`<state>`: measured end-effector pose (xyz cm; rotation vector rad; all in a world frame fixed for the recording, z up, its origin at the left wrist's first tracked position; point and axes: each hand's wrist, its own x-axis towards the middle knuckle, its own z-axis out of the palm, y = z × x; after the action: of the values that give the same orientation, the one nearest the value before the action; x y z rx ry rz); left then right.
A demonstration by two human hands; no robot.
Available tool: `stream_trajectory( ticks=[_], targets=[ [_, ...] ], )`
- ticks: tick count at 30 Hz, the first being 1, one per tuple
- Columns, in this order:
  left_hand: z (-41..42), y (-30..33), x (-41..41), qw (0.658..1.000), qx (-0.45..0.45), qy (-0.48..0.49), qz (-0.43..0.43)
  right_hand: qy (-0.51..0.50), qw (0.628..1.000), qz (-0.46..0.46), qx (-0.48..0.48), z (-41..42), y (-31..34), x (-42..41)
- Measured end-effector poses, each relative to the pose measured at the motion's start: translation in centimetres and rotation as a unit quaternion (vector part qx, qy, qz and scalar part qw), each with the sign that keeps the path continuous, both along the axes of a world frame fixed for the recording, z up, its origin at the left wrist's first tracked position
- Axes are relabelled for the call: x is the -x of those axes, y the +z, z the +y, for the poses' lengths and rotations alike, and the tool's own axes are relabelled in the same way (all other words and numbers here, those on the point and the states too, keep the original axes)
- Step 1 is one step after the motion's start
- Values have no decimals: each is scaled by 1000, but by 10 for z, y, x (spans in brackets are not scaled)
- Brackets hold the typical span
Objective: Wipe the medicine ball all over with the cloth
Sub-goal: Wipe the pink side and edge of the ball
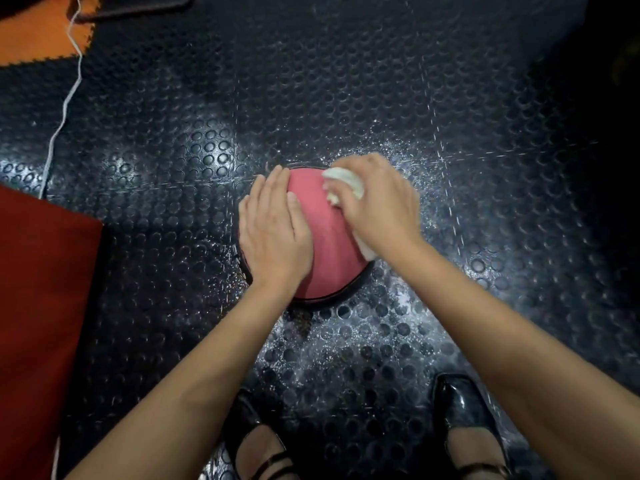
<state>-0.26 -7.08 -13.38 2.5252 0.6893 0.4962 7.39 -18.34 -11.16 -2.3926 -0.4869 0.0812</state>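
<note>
Nearest you, your two black shoes [464, 420] stand on the studded black floor mat [381, 98], toes toward the work. Just beyond them the medicine ball [325, 237] rests on that mat, pink on its upper face with a dark band at its lower rim.

Your left hand [273, 230] lies flat on the ball's left flank, fingers straight and pressing, grasping nothing. Your right hand [377, 202] is curled over the white cloth [346, 183], holding it against the upper right of the ball; cloth shows past the fingers and again beside the wrist.

Risks, as judgement: the ball is round and only braced from one side, so a hard stroke to the right could roll it out from under your left palm. The bunched cloth may slip from your grip. The underside and the patch beneath your left hand stay unwiped unless you turn the ball.

Orientation: a sphere has no long axis; the pink face points up toward you.

Farther left lie a red pad [41, 306], a white cord [65, 109] and an orange tile [38, 36].
</note>
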Motion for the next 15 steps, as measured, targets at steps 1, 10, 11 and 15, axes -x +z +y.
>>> stream_trajectory(
  ticks=[1, 10, 11, 15],
  targets=[
    [-1, -1, 4, 1000, -3, -1, -6, -36, 998, 42, -6, -8, -3, -7],
    [3, -5, 14, 999, -25, -26, -17, 33, 998, 14, 46, 14, 16, -8],
    [5, -4, 14, 999, -22, -28, -18, 4, 998, 48, 37, 4, 13, -11],
    [-7, -5, 9, 997, -57, -58, -14, -17, 998, 33, 54, 3, 15, -11]
  ],
)
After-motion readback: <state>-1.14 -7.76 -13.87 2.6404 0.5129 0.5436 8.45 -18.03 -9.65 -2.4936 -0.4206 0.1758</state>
